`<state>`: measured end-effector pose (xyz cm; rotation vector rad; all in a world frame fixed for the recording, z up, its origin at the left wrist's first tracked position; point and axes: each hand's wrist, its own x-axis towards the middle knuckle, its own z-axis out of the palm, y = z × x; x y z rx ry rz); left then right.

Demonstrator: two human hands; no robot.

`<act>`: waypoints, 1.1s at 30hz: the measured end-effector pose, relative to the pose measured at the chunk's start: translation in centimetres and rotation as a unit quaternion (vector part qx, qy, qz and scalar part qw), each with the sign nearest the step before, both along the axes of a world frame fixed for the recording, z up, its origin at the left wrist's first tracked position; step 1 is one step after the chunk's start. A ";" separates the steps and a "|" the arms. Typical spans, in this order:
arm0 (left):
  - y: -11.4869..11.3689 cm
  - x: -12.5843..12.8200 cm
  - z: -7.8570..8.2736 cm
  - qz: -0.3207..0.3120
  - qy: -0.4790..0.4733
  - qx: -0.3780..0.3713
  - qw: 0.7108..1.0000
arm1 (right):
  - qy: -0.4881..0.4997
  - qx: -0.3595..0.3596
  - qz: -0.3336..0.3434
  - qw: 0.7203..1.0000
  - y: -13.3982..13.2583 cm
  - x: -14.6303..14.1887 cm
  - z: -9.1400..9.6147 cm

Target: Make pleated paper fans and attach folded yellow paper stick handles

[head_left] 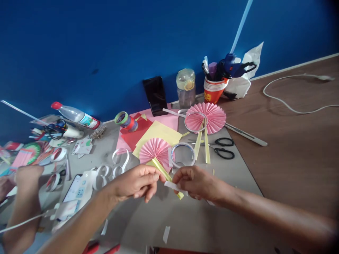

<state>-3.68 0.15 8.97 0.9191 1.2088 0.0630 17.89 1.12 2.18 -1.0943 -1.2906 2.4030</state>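
My right hand (196, 183) pinches a short white strip of tape (172, 186) by its right part. Close to the strip's left end is the index fingertip of my left hand (140, 181), whose fingers are loosely bent and apart. Behind the fingertips, a folded yellow paper strip (162, 169) runs down from a pink pleated paper fan (156, 150); whether my fingers touch it, I cannot tell. A tape roll (182, 144) stands beside that fan. Farther back lies a second pink fan (214, 118) with two yellow strips (207, 146) and a tape ring over it.
Black-handled scissors (224, 152) and a utility knife (246, 134) lie at right. Yellow paper (166, 131), a phone (155, 95), a lidded bottle (185, 88) and paper cups (214, 90) stand or lie behind. Another person's arm (25, 204) is at far left. A white cable (286, 102) curls at right.
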 end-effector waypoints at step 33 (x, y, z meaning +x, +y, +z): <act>1.0 1.2 -0.2 -0.080 0.106 0.148 0.980 | -0.031 0.149 0.045 0.987 0.3 -0.8 -0.3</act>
